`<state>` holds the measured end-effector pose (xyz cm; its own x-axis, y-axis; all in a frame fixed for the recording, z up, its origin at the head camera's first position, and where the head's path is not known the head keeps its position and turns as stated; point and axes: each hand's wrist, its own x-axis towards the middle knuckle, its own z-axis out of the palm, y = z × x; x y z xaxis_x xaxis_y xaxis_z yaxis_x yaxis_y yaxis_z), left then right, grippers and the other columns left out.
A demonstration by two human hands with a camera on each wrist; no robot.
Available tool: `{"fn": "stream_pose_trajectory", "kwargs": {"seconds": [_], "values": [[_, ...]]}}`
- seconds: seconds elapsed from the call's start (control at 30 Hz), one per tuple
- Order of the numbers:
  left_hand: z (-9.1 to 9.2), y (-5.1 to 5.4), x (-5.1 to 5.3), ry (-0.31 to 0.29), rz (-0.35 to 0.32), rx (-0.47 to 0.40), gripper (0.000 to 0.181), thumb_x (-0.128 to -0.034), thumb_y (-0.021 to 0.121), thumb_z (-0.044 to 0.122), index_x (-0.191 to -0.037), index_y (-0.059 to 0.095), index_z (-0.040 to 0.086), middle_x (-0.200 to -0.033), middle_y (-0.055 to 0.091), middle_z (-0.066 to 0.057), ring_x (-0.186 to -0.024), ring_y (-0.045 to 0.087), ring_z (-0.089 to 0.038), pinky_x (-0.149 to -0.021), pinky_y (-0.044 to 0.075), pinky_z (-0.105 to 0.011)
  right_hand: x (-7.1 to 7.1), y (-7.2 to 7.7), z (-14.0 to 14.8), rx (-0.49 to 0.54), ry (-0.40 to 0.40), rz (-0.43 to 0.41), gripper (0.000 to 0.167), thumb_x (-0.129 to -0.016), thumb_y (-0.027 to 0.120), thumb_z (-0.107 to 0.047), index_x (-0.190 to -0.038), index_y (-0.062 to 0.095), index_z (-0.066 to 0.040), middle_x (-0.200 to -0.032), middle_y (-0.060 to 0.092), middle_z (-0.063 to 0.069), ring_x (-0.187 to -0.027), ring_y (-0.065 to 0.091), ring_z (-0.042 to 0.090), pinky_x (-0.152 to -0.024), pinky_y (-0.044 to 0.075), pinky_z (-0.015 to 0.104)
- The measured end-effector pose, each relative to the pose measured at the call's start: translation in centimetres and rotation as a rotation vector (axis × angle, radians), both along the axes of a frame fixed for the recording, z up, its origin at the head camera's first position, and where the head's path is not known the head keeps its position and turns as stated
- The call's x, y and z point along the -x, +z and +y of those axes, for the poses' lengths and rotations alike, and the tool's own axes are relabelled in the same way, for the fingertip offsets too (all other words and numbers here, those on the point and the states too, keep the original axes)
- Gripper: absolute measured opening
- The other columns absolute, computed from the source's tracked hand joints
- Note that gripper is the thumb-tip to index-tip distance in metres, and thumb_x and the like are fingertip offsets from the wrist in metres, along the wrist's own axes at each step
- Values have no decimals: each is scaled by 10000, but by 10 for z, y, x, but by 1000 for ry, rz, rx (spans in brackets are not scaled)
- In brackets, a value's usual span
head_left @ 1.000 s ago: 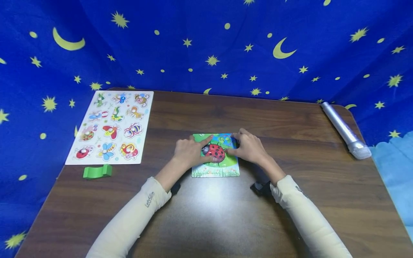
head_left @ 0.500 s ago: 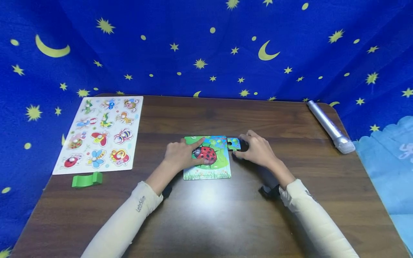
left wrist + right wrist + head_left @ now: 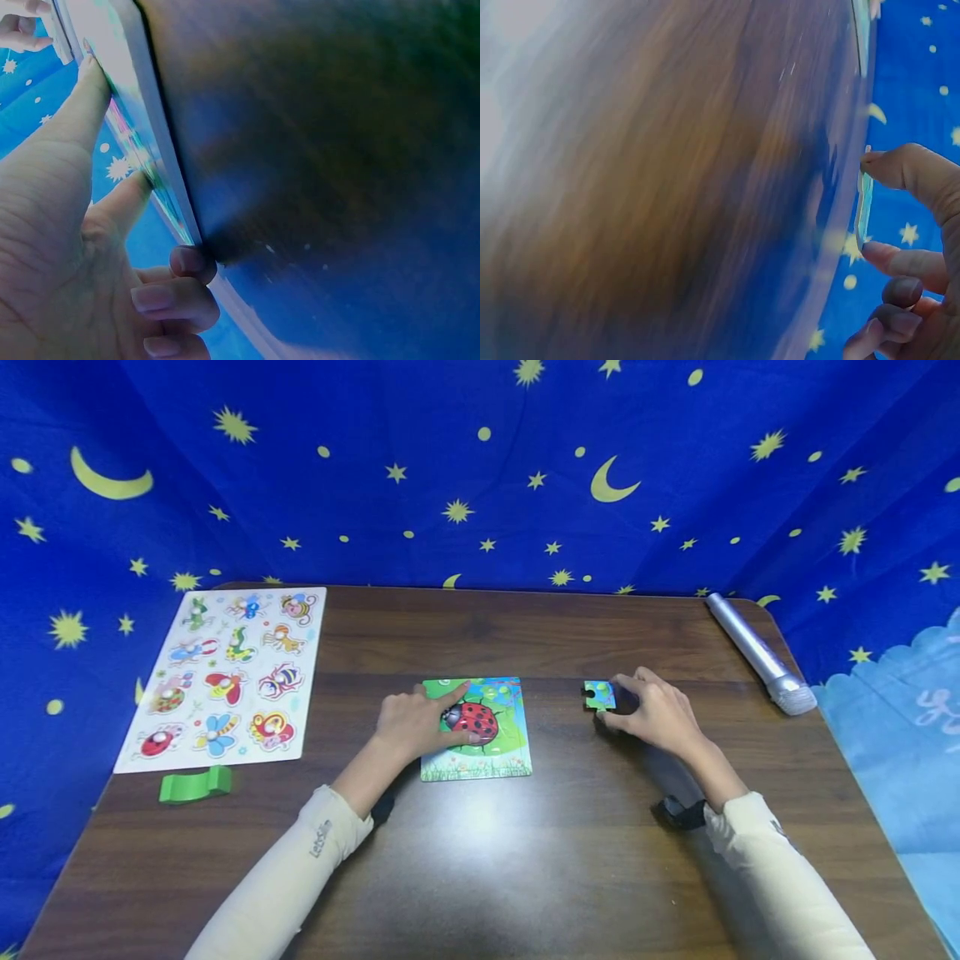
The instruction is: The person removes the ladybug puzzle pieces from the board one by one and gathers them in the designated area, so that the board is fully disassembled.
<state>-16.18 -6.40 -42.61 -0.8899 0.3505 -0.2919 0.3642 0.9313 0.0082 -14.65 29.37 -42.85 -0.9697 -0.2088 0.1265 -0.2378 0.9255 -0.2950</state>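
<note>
Head cam: L hand (image 3: pixel 411 727) on ladybug puzzle (image 3: pixel 491 723), approx mid worktop (image 3: pixel 480 885); grip's thumb + index spread apart, tips on the puzzle face. R hand (image 3: pixel 660 714) grip clamped on puzzle pc (image 3: pixel 600 697), thumb + index, R of puzzle w/ a gap; can't tell if pc touches worktop. Bug board (image 3: pixel 252 672) + green block (image 3: pixel 195 786) far L, silver mic (image 3: pixel 761 653) far R.

Under the left hand (image 3: pixel 408 724), the puzzle (image 3: pixel 495 760) shows a black-spotted red ladybug (image 3: pixel 483 718) on green. The right hand (image 3: pixel 656 718) has a blue-and-green piece (image 3: pixel 600 695). Left of the hands: a white board (image 3: pixel 252 695) with multicoloured insects (image 3: pixel 217 735), a bright green block (image 3: pixel 195 786). Beyond them, a blue curtain (image 3: pixel 420 443) patterned with yellow stars (image 3: pixel 457 512) and moons (image 3: pixel 615 481); beneath, a brown table (image 3: pixel 480 893).
</note>
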Motion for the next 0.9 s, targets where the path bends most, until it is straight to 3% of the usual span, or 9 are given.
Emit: {"fn": "stream_pose_trajectory", "kwargs": {"seconds": [0.53,0.9], "values": [[-1,0,0,-7,0,2,914,-786,442,878,-1557,220,440,-1428,497,-293,-530,403,-175,-503,273,-295,-6,5,58,-22,-94,-11,611,-757,830,-354,-1237,672,-10,-799,480,61,-628,399,187,-496,315,317],[-2,1,1,-12,-3,1,913,-787,440,878,-1558,215,442,-1405,515,-297,-551,441,-187,-512,301,-298,-6,3,91,-44,-94,-66,620,-779,819,-365,-1261,654,-11,-827,471,76,-651,389,196,-516,310,316]]}}
